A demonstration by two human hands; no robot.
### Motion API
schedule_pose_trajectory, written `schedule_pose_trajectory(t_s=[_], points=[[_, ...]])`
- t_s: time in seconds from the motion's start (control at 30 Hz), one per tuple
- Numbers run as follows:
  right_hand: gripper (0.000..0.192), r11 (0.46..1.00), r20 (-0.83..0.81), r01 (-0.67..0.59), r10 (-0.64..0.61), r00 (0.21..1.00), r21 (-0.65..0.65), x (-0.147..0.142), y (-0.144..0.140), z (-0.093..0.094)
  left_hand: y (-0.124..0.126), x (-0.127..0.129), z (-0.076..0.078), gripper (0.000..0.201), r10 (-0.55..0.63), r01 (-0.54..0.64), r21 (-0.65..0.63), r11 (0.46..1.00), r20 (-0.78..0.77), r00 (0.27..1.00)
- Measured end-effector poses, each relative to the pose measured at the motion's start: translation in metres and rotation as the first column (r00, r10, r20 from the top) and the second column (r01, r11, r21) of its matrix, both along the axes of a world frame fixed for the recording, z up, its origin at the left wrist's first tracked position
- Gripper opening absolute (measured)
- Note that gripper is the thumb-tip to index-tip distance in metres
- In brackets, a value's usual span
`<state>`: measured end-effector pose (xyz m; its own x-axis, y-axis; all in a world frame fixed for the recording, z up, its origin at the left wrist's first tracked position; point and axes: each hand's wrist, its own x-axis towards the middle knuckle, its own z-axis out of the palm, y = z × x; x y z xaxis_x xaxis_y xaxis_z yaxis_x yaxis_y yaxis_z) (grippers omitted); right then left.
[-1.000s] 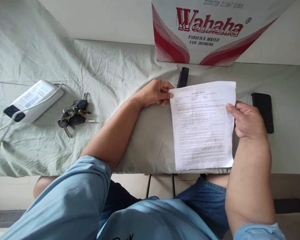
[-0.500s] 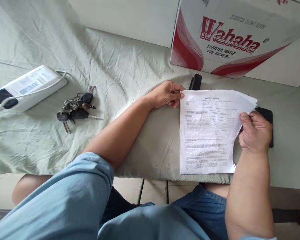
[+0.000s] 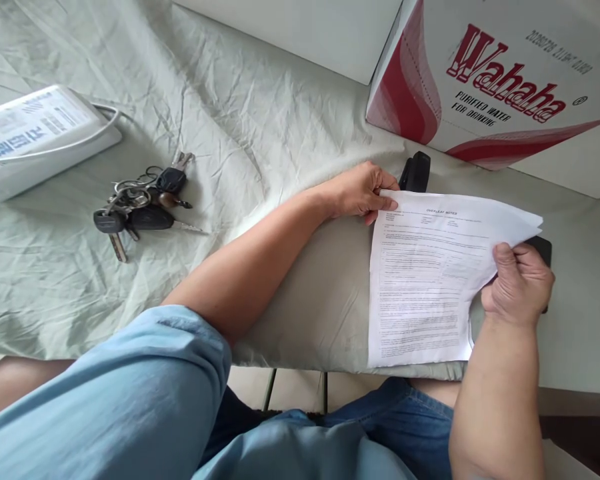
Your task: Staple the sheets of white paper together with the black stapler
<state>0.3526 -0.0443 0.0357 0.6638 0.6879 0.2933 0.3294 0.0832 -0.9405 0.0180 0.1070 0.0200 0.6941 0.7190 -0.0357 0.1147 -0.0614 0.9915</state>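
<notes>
my left hand (image 3: 363, 193) pinches the top left corner of the paper (image 3: 423, 280), my right hand (image 3: 517, 283) grips its right edge, lifting it; paper lies on the table (image 3: 310, 293) near a stapler (image 3: 414, 173).

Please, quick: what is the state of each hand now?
Left hand: closed, pinching the paper sheets at the top left corner.
Right hand: closed, gripping their right edge.
</notes>
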Motion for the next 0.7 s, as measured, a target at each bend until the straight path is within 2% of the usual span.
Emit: schedule_pose_trajectory(t_s=[0.2, 0.33, 0.47, 0.6, 0.7], points=[[0.059, 0.993, -0.047, -0.047, 0.042, 0.998, -0.111, -0.001, -0.006, 0.002, -0.004, -0.002, 0.008, 0.014, 0.029, -0.029, 0.007, 1.0, 0.014, 0.999], [0.052, 0.953, -0.151, -0.163, 0.127, 0.98, -0.254, -0.006, -0.013, 0.002, -0.004, -0.004, 0.013, 0.02, -0.017, 0.017, 0.022, 1.0, -0.023, 1.0], [0.053, 0.931, -0.192, -0.202, 0.148, 0.97, -0.304, -0.011, -0.015, 0.004, -0.002, -0.004, 0.014, 0.021, -0.046, 0.048, 0.038, 0.998, -0.058, 0.997], [0.058, 0.919, -0.215, -0.199, 0.131, 0.968, -0.341, -0.011, -0.016, 0.01, -0.005, -0.001, 0.016, 0.017, 0.012, -0.009, 0.037, 0.999, -0.067, 0.998], [0.064, 0.881, -0.257, -0.231, 0.13, 0.958, -0.413, -0.008, -0.017, 0.015, -0.008, 0.002, 0.02, 0.013, 0.074, -0.07, 0.049, 0.996, -0.086, 0.993]])
